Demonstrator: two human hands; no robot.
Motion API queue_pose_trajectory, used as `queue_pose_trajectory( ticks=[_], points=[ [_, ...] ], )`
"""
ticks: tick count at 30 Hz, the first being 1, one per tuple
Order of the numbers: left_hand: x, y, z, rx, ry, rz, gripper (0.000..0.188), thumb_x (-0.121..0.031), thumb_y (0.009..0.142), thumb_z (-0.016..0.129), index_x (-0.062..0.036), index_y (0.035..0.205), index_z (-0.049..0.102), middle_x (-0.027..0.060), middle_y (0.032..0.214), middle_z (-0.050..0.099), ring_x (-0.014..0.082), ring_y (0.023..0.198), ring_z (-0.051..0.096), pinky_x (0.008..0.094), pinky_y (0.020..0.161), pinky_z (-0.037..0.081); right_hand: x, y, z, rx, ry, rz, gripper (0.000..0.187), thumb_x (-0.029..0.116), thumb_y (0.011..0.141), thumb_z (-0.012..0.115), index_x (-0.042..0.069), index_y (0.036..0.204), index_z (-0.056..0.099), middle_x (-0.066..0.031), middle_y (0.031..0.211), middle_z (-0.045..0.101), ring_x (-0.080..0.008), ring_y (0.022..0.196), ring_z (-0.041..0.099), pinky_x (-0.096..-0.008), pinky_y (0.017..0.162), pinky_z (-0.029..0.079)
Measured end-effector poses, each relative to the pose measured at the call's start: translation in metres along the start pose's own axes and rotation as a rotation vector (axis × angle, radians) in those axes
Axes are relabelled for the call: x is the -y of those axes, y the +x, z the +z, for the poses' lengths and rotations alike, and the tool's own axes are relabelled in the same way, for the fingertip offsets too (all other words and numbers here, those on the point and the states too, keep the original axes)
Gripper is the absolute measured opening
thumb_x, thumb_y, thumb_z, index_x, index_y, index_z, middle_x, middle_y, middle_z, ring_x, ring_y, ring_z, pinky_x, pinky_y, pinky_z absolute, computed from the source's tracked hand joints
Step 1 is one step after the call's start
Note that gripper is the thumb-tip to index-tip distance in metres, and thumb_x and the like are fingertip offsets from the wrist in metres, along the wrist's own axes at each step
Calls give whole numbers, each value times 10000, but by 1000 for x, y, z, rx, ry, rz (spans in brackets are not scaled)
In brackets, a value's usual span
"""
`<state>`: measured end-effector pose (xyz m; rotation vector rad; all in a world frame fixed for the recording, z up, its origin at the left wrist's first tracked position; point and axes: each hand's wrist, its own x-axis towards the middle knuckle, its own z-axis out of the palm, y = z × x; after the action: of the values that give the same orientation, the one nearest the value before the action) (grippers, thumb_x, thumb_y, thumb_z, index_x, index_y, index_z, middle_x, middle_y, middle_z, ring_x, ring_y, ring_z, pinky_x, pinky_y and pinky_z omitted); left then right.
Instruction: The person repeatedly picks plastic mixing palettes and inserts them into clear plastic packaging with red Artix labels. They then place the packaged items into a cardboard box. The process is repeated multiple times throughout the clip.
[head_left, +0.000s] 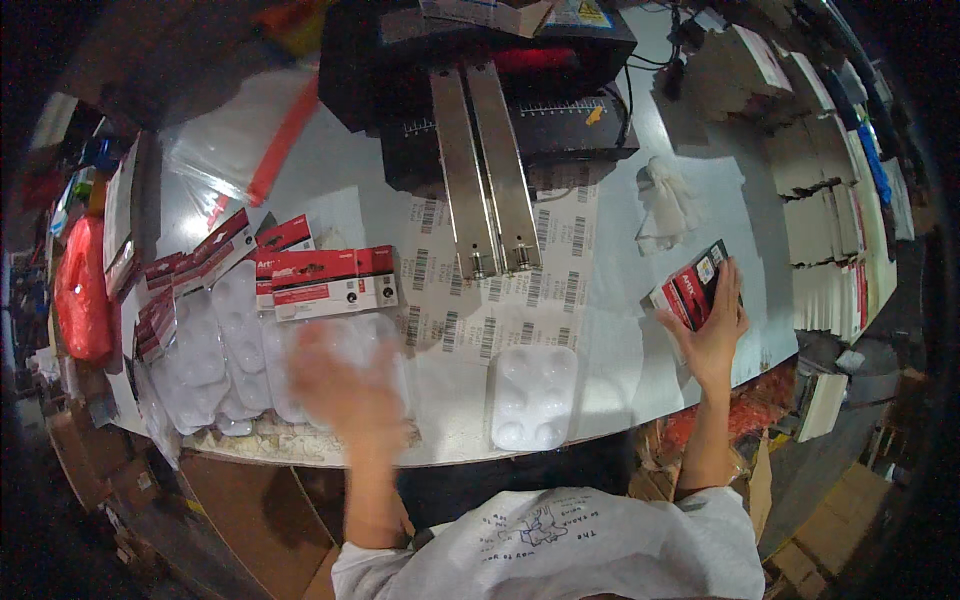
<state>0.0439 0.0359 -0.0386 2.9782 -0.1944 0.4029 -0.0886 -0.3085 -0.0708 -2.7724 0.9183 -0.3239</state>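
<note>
There are two bare hands: one left hand (pixel 340 375), one right hand (pixel 714 325). One boxy black machine (pixel 570 135) carries two long silvery metal rails (pixel 458 170). One white rounded-rectangular plastic tray (pixel 534 398), one crumpled white cloth (pixel 665 207) and one red, black and white printed pack (pixel 688 288) show. Overlapping bagged white trays (pixel 200 345) cannot be counted.

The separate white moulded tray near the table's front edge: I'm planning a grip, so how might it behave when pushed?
The white moulded tray is probably fairly stiff, since it keeps an even, rounded rectangular outline. Its shiny highlights suggest a smooth, perhaps slippery surface. Lying flat and broad, it seems likelier to slide than tip.
</note>
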Motion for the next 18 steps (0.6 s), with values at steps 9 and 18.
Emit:
queue_pose_trajectory(
  ticks=[9, 18],
  points=[
    [-71, -48, 34, 379, -929, 57, 148, -101, 845, 559, -32, 960, 496, 148, 1084, 550, 206, 773, 525, 297, 680, 409, 31, -14, 0, -134, 160, 2, 764, 228, 592, 787, 38, 1257, 461, -138, 1207, 539, -271, 1167, 466, -377, 941, 329],
    [-65, -35, -29, 804, -1534, -339, 173, -121, 899, 536, 9, 1005, 577, 45, 852, 684, -12, 605, 444, 152, 542, 367, 118, 11, -56, 601, 764, -226, 464, 385, 718, 714, 16, 974, 597, -152, 724, 615, -215, 620, 606, -298, 569, 459]
  ],
)
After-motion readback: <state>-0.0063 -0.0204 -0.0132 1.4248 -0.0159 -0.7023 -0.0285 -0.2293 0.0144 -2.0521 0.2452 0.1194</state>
